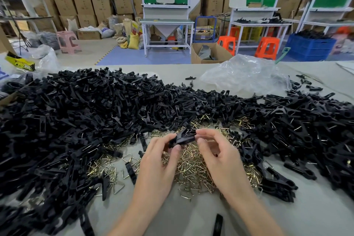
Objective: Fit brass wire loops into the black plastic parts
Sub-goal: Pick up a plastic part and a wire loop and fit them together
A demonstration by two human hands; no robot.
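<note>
The left hand pinches a black plastic part above the heap of brass wire loops. The right hand pinches its other end, possibly with a loop, though that is unclear. Fitting seems underway; next the wire needs seating squarely.

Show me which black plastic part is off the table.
The black part pinched between the left hand and right hand, above the brass loops; every other one lies on the table.

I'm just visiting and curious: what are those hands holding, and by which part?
One small black plastic part, held over the pile of brass wire loops. The left hand pinches its left end; the right hand pinches its right end.
</note>
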